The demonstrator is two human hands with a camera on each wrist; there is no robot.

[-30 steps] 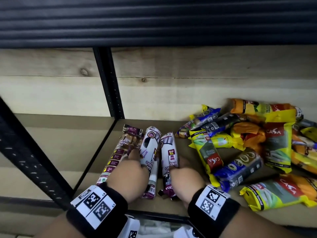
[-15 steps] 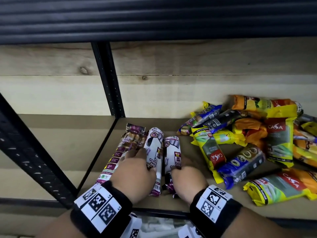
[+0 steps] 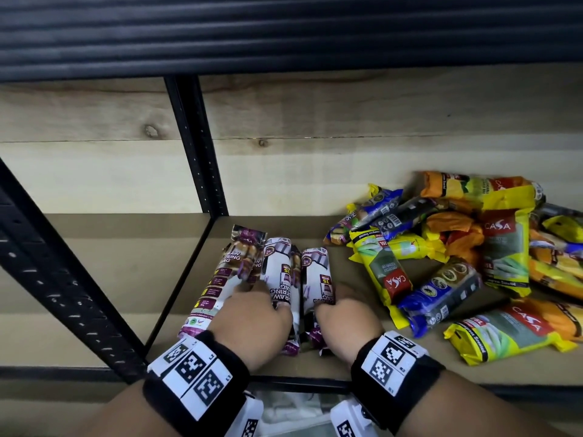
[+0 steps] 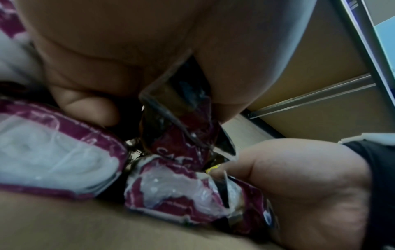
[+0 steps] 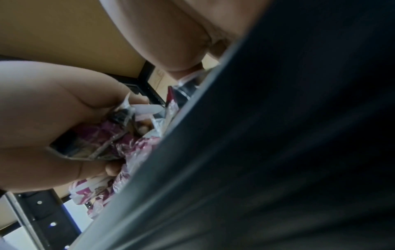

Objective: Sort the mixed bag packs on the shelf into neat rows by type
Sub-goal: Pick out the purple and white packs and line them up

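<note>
Three purple-and-white drawstring bag packs lie side by side on the shelf board (image 3: 347,351): the left pack (image 3: 220,279), the middle pack (image 3: 279,266) and the right pack (image 3: 315,269). My left hand (image 3: 252,313) lies over the near half of the middle pack with its fingers curled on it. My right hand (image 3: 344,313) grips the right pack from its right side. In the left wrist view, a crumpled purple pack end (image 4: 181,191) sits between the two hands. The right wrist view is mostly dark, with purple wrapping (image 5: 132,147) beside the fingers.
A loose pile of yellow, orange and blue packs (image 3: 457,247) fills the right of the shelf, with a yellow Casa pack (image 3: 508,329) and a blue pack (image 3: 441,291) nearest. A black upright (image 3: 195,146) stands behind the purple packs and a black post (image 3: 63,279) to the left.
Both hands stay on the purple packs and have shifted slightly. The middle and right packs now lie a bit closer and straighter. The pile has not moved.
</note>
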